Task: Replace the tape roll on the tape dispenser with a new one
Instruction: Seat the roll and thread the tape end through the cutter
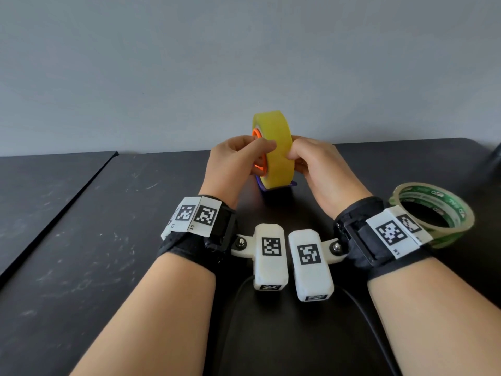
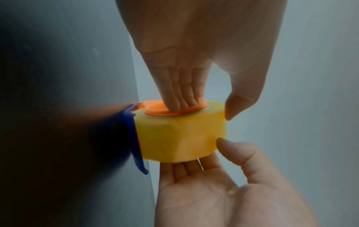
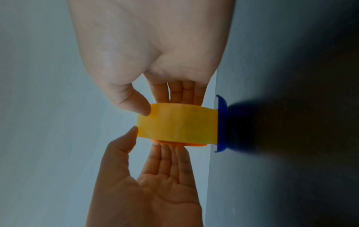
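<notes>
Two hands of mine clamp the upright yellow tape roll (image 1: 276,147) on its blue dispenser (image 1: 273,186) at table (image 1: 108,240) centre, left hand (image 1: 233,161) fingers curled on the orange hub (image 2: 172,108), right hand (image 1: 317,164) gripping opposite, with a green-printed spare roll (image 1: 433,210) at three o'clock.

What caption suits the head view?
Both hands hold the yellow tape roll upright on the blue dispenser.

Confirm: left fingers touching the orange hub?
Touching. In the left wrist view, the left hand has fingertips pressed onto the orange hub seated in the yellow tape roll.
</notes>
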The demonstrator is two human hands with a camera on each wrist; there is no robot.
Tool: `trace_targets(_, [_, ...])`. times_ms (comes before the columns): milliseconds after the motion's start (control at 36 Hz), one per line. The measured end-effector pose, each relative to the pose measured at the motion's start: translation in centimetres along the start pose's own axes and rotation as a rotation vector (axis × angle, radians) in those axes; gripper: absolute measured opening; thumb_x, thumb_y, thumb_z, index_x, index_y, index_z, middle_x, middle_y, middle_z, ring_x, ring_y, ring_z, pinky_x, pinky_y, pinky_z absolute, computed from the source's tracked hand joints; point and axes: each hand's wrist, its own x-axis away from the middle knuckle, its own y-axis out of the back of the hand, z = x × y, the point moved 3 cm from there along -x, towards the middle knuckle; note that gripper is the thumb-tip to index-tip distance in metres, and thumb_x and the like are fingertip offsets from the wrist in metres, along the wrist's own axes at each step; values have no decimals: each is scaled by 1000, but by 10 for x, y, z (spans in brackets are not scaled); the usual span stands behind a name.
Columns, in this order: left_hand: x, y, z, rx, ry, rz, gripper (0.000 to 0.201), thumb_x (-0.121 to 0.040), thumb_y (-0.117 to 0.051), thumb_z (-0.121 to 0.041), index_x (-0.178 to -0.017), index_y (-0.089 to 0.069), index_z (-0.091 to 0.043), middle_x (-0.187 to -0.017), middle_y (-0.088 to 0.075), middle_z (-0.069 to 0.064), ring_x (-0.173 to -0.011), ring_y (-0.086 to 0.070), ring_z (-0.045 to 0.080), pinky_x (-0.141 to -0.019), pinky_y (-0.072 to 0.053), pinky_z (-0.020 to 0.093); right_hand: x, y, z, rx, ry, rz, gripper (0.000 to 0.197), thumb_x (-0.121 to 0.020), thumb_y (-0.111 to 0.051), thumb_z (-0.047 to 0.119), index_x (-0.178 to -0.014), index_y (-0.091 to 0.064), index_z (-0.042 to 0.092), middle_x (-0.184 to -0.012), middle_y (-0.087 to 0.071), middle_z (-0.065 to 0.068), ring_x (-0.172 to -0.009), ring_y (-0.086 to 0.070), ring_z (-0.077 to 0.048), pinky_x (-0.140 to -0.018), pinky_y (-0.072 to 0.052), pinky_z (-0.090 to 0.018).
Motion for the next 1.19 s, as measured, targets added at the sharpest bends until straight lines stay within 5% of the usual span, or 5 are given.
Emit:
trace_targets(278, [-2, 2, 2, 33, -26, -78, 17, -81, -75, -22, -74, -72, -7, -69, -64, 11, -59, -61, 17, -53, -52, 21, -2, 1, -3, -12, 7, 9, 68, -52, -56, 39, -92, -49, -15, -89, -51, -13, -86, -47, -27, -83, -37, -44])
trace_targets(639, [1, -1, 2, 21, 9, 90, 25, -66, -72, -20, -89, -69, -10, -86, -67, 8, -73, -58, 17, -69, -49, 25, -2, 0, -3, -23, -13, -1, 43, -53, -55, 40, -79, -57, 6, -83, -50, -13, -79, -47, -27, -78, -35, -43])
trace_targets(750, [1, -1, 2, 16, -1, 61, 22, -66, -73, -21, -86, -72, -11, -85, -70, 9, -75, -60, 19, -76, -52, 31, -1, 2, -1, -30, -14, 6, 70, -54, -55, 40, -91, -47, -19, -84, -50, -14, -80, -48, -28, -80, -37, -42])
trace_targets(889, [1, -1, 2, 9, -15, 25, 18, -66, -75, -21, -81, -74, -12, -77, -69, 7, -70, -60, 17, -71, -52, 29, 1, 1, 0, -16, -24, 9, 52, -53, -55, 39, -79, -54, -5, -87, -47, -11, -83, -45, -26, -79, -34, -43])
trace_targets(1194, [-3, 2, 4, 40, -23, -46, 18, -81, -75, -24, -82, -74, -6, -76, -66, 13, -65, -61, 18, -62, -54, 23, 4, 0, 3, -4, -4, 32, 30, -64, -50, 17, -76, -44, -10, -82, -46, -13, -79, -43, -25, -75, -34, -41])
